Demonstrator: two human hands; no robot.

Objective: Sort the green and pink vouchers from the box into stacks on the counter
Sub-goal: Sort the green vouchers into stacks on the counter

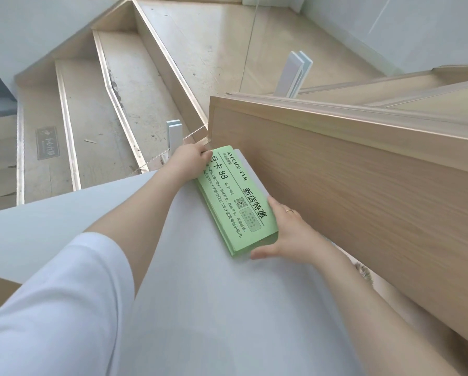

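A thick stack of green vouchers [235,202] with black print lies on the pale grey counter [200,294], close to a wooden panel. My left hand [188,162] grips the stack's far end, fingers curled over its edge. At the near end, my right hand [287,232] holds the stack, with the thumb along the front edge and the fingers along the right side. No pink vouchers and no box are in view.
A tall wooden panel [363,199] rises right beside the stack and runs along the counter's right side. Past the counter's far edge, wooden stairs [105,104] drop away behind a glass railing with white posts [173,131].
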